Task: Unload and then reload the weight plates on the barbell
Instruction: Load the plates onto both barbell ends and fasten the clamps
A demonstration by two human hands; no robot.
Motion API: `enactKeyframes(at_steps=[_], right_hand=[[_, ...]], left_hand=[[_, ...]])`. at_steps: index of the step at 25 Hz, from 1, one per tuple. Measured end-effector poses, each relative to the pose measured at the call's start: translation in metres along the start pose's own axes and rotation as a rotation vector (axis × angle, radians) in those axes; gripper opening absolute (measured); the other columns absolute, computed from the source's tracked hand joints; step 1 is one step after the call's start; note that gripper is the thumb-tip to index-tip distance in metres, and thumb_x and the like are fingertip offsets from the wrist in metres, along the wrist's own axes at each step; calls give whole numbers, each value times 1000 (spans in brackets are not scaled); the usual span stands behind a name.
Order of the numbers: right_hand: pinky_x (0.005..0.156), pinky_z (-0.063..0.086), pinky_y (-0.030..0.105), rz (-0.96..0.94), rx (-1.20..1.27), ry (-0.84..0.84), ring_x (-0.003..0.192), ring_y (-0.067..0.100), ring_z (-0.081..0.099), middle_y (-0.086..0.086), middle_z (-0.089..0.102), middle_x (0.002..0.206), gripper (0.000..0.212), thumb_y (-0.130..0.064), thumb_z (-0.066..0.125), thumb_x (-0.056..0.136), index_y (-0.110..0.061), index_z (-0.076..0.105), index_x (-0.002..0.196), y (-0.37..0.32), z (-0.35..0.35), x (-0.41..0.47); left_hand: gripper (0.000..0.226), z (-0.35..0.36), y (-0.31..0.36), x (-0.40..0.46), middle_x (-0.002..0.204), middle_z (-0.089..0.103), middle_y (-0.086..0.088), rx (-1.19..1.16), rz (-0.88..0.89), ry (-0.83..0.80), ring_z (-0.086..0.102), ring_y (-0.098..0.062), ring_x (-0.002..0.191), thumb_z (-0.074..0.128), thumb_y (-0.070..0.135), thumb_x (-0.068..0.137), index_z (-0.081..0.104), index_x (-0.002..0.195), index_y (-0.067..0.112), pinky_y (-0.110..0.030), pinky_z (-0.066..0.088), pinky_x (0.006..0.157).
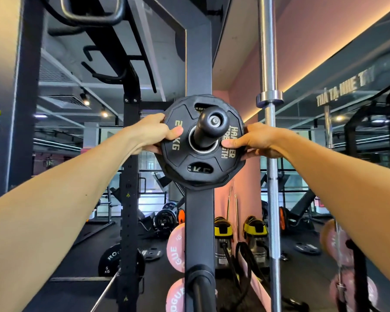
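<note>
At the centre of the frame a black weight plate [203,143] sits on a black storage peg [208,129] that juts out from a dark rack upright [198,212], the peg passing through the plate's centre hole. The left hand [155,134] grips the plate's left edge, thumb pressed on its face and fingers curled behind the rim. The right hand [253,140] grips the right edge the same way. Gold lettering on the plate reads "KG". Just right of the plate a silver barbell [269,109] stands upright. Pink plates [175,251] hang lower on the rack, and two yellow-topped vacuum cleaners [222,239] stand on the floor at lower centre.
</note>
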State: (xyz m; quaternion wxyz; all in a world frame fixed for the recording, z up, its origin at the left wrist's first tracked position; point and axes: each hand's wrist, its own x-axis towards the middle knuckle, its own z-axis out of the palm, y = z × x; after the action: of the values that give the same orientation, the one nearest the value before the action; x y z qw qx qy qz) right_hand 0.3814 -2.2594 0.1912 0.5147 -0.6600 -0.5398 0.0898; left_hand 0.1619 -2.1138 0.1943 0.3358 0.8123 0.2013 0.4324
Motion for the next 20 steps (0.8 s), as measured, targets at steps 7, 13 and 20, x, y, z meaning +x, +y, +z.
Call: enactKeyframes(at_steps=[7, 13, 20], right_hand=[[66, 58, 30, -25, 70, -17, 96, 21, 71, 6, 74, 109, 51, -26, 81, 74, -11, 64, 119, 3, -1, -12], [74, 61, 38, -65, 124, -63, 97, 25, 72, 9, 74, 109, 55, -27, 81, 70, -9, 64, 118, -3, -3, -34], [77, 61, 44, -149, 108, -86, 96, 29, 72, 9, 75, 105, 46, -27, 78, 79, -7, 64, 119, -19, -13, -75]], left_hand=[[30, 3, 9, -15, 114, 70, -1, -15, -23, 0, 69, -15, 94, 62, 25, 97, 55, 125, 19, -32, 60, 71], [6, 0, 32, -45, 105, 69, 3, 23, -7, 42, 69, -11, 90, 60, 25, 98, 56, 102, 24, -31, 60, 70], [12, -4, 59, -90, 108, 70, 0, -6, -12, 72, 71, -14, 89, 62, 22, 97, 58, 108, 21, -31, 61, 69]])
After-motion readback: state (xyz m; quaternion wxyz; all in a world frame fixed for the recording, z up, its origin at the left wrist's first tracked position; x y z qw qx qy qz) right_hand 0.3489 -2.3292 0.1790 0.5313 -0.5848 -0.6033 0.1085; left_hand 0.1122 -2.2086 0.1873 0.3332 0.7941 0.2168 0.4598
